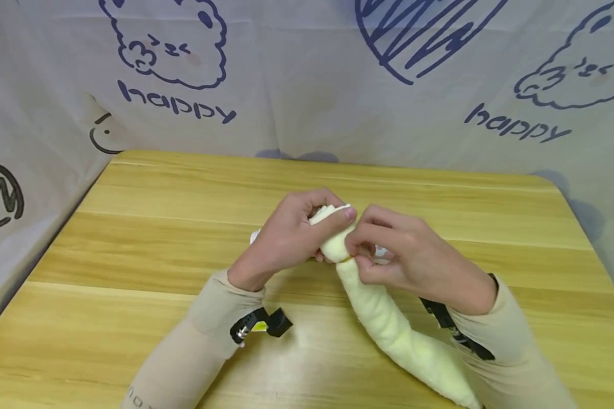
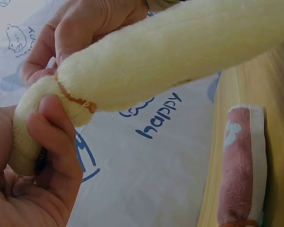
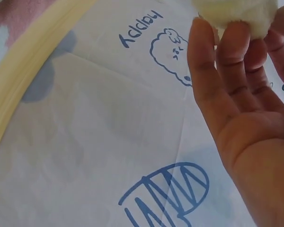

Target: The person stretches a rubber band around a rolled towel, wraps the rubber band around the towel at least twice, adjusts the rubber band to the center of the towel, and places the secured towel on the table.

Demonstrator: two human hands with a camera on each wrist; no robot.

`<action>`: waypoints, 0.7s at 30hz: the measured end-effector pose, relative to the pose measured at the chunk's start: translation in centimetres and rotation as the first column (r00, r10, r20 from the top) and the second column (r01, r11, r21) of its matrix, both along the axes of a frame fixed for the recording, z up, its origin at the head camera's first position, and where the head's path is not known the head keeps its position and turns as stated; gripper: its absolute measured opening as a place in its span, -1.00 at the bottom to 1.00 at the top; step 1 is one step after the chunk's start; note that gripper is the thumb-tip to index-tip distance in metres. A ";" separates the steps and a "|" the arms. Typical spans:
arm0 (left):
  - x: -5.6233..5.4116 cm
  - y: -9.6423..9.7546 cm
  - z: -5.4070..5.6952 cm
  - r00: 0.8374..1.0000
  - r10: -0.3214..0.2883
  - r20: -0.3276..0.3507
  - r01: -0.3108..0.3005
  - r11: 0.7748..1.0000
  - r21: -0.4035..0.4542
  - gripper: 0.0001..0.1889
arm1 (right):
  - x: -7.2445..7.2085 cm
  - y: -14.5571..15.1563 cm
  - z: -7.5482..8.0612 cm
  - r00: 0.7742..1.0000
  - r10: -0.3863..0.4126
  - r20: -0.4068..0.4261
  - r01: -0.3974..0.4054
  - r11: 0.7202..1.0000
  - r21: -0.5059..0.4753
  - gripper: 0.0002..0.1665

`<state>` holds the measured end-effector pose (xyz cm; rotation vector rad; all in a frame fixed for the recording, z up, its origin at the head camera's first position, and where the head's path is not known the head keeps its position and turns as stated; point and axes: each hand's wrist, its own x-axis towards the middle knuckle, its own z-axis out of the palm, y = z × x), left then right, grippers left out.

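Observation:
A pale yellow, fluffy rolled towel (image 1: 389,318) runs from my hands down to the lower right of the head view. An orange-brown rubber band (image 2: 75,97) cinches it near its upper end. My left hand (image 1: 286,236) grips the short end above the band, its thumb lying across the roll. At the band, my right hand (image 1: 406,250) pinches with thumb and fingers. Those fingers sit partly behind the roll in the left wrist view. In the right wrist view, the right hand's fingers (image 3: 234,56) touch the pale towel from below.
On the wooden table (image 1: 158,244), a rolled pink towel (image 2: 239,165) with a white edge and a band lies beyond my hands, mostly hidden in the head view. A white cloth (image 1: 297,85) with blue drawings hangs behind the table.

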<state>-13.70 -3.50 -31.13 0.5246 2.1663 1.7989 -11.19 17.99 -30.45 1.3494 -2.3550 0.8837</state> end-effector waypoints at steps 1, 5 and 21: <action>0.0 0.0 0.0 1.000 -0.004 0.001 0.004 1.000 -0.003 -0.76 | 0.0 0.0 0.0 1.000 0.004 0.001 -0.004 1.000 0.004 -0.67; -0.1 -0.1 -0.1 0.999 0.010 0.035 -0.010 1.000 0.001 -0.76 | 0.0 0.1 0.0 0.999 -0.005 -0.033 0.005 1.000 -0.005 -0.69; -0.1 -0.1 0.1 1.000 -0.004 0.026 0.004 1.000 0.000 -0.76 | 0.3 0.0 0.2 0.999 -0.016 -0.035 0.018 0.998 0.059 -0.74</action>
